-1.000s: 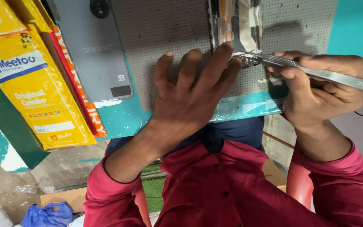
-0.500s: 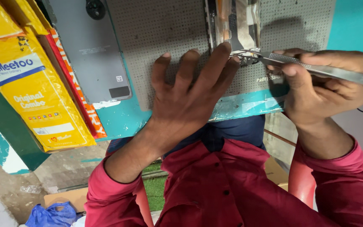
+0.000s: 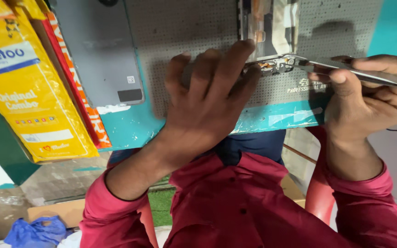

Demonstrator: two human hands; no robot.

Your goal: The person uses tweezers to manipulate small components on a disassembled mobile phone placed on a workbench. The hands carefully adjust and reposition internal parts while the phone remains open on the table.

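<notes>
The left hand (image 3: pixel 212 105) presses flat, fingers spread, holding the opened phone (image 3: pixel 269 41) on the grey perforated mat (image 3: pixel 184 27), while the right hand (image 3: pixel 368 92) pinches metal tweezers (image 3: pixel 345 69) at the phone's lower edge; steadiness there seems essential.

The person wears a dark red long-sleeved shirt (image 3: pixel 235 206) with a row of small dark buttons down the front. Both sleeves end in plain cuffs at the wrists, the left sleeve (image 3: pixel 111 216) and the right sleeve (image 3: pixel 373 206) creased along the forearms. The left hand (image 3: pixel 207 110) and right hand (image 3: pixel 368 96) are bare, with no gloves, rings or watch showing, and the nails are short.
</notes>
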